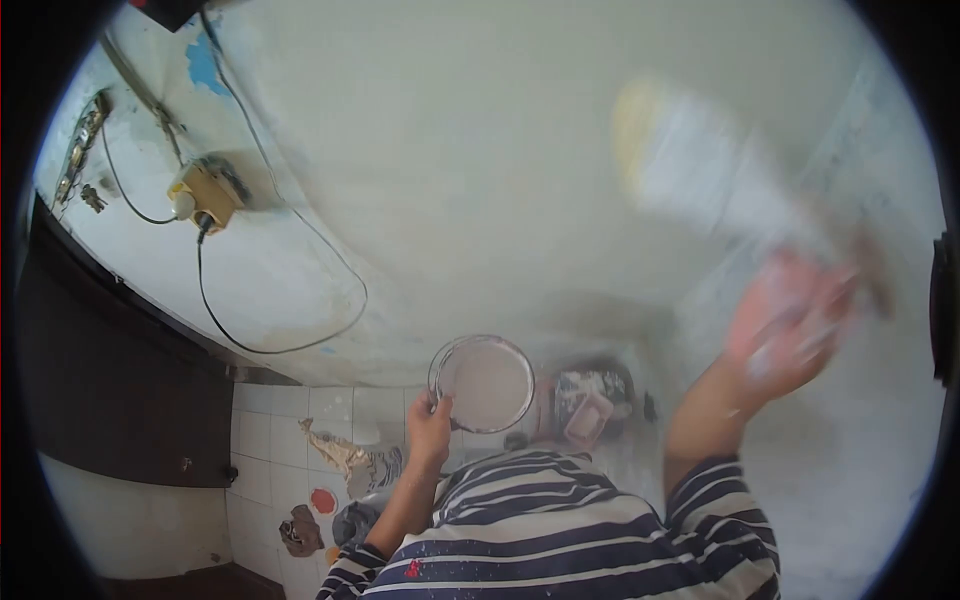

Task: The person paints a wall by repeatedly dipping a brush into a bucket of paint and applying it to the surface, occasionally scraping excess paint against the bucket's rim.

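My right hand (795,320), raised at the right and smeared by motion, is closed around a wide paintbrush (700,165). The brush's head is whitish with a yellow end and overlaps the pale wall in this view; part of a brown handle sticks out behind the hand. White smears mark the hand's back. Down at waist height, my left hand (430,425) grips the near left side of a round bucket (487,384). Pale, off-white liquid fills the bucket's opening, and its rim is streaked white.
A yellow socket box (205,195) with plugs hangs on the wall (460,200) at left, its black cable looping down. On the tiled floor (270,430) lie a crumpled cloth (340,450) and a red lid-like disc (323,500). A white-smeared tray (592,400) stands right of the bucket.
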{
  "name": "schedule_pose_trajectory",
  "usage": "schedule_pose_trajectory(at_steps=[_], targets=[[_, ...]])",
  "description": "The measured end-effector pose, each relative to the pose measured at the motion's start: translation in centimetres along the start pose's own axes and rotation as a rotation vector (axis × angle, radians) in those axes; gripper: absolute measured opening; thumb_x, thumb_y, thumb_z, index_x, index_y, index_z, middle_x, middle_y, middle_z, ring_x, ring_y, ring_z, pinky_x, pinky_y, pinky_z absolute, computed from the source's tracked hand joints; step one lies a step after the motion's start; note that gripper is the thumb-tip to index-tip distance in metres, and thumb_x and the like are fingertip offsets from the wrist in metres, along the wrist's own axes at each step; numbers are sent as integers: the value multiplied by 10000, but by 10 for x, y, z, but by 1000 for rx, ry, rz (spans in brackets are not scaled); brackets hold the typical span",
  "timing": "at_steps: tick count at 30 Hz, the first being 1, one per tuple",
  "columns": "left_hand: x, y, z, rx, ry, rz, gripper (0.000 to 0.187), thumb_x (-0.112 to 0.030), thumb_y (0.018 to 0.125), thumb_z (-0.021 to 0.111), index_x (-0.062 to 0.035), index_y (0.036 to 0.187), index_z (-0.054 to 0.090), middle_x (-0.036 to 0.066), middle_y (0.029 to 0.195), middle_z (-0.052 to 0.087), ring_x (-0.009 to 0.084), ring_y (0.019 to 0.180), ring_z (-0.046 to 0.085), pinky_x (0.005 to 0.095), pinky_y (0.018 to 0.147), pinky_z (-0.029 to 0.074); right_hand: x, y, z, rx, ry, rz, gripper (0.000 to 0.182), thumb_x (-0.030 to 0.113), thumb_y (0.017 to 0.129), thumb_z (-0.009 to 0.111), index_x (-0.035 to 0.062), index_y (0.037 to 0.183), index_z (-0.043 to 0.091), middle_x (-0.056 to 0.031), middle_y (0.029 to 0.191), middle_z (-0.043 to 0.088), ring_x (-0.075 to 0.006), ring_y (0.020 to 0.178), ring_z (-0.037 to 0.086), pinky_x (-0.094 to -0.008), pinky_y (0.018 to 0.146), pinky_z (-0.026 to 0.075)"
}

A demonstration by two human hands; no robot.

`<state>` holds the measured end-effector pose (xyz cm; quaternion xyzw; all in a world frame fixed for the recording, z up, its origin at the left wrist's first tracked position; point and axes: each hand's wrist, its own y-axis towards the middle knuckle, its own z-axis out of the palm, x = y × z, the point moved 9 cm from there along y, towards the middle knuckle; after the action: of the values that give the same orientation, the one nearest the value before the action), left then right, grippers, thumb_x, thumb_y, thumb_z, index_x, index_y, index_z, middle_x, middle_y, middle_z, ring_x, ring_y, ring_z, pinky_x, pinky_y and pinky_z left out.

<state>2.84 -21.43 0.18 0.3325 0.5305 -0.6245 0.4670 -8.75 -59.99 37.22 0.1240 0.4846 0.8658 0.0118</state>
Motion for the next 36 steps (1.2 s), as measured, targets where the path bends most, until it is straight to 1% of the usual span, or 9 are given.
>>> schedule_pose_trajectory(at_steps=[2, 6, 12, 14, 16, 21, 23, 34, 36], targets=[[3, -6, 4, 44, 72, -14, 122, -122, 906, 645, -2, 925, 633, 29, 825, 600, 104, 684, 554, 281, 556, 498, 15, -64, 53, 108, -171, 238, 238, 146, 976, 552, 6, 1167, 551, -202, 1186, 580, -335, 1028, 634, -464, 756, 599], [2, -21, 8, 221, 283, 55, 136, -128, 900, 658, 5, 916, 635, 9, 795, 595, 73, 682, 508, 251, 554, 415, -6, -211, 20, 40, -357, 772, 178, 5, 892, 648, -26, 1057, 592, -188, 1061, 649, -299, 957, 684, -391, 766, 580], [17, -51, 12, 274, 298, 29, 142, -131, 895, 647, 11, 901, 643, -4, 775, 590, 60, 675, 476, 243, 578, 389, 8, -270, 20, 396, -893, 770, 137, 54, 843, 725, -36, 934, 676, -166, 917, 717, -231, 845, 714, -303, 731, 529], [34, -55, 11, 296, 308, 30, 156, -133, 893, 645, 21, 924, 648, 7, 792, 602, 64, 682, 486, 247, 591, 402, 5, -297, 6, 309, -846, 914, 159, 59, 829, 732, -32, 951, 686, -156, 905, 718, -265, 807, 711, -318, 713, 524], [38, -57, 10, 321, 316, 39, 174, -134, 891, 644, 30, 947, 653, 18, 809, 614, 69, 688, 497, 251, 605, 414, 11, -302, 11, 414, -908, 822, 148, -2, 849, 718, -50, 980, 667, -122, 839, 694, -104, 714, 615, -238, 642, 495], [52, -62, 26, 403, 441, 44, 339, -150, 878, 655, 62, 1142, 637, 46, 806, 647, 95, 726, 553, 258, 658, 457, 14, -315, 6, 514, -988, 863, 205, 65, 853, 718, -60, 1005, 657, -179, 896, 709, -263, 786, 707, -305, 694, 532], [52, -65, 38, 404, 489, 54, 361, -147, 877, 655, 61, 1171, 626, 47, 795, 647, 91, 722, 555, 253, 657, 457, 6, -327, -4, 579, -956, 1033, 238, 103, 859, 701, -51, 1034, 652, -197, 966, 701, -329, 875, 695, -375, 748, 530], [48, -86, 141, 448, 438, 105, 402, -103, 901, 622, 50, 1270, 569, 32, 802, 640, 72, 682, 534, 240, 620, 439, 31, -254, -87, 435, -990, 998, 201, 91, 868, 704, -32, 1023, 672, -187, 949, 710, -291, 814, 709, -328, 699, 534], [44, -93, 159, 429, 430, 148, 405, -98, 903, 622, 57, 1272, 561, 26, 803, 638, 67, 692, 531, 235, 628, 437, 34, -244, -98, 430, -990, 950, 185, 65, 861, 704, -29, 1017, 676, -151, 841, 699, -159, 667, 613, -270, 622, 478]])
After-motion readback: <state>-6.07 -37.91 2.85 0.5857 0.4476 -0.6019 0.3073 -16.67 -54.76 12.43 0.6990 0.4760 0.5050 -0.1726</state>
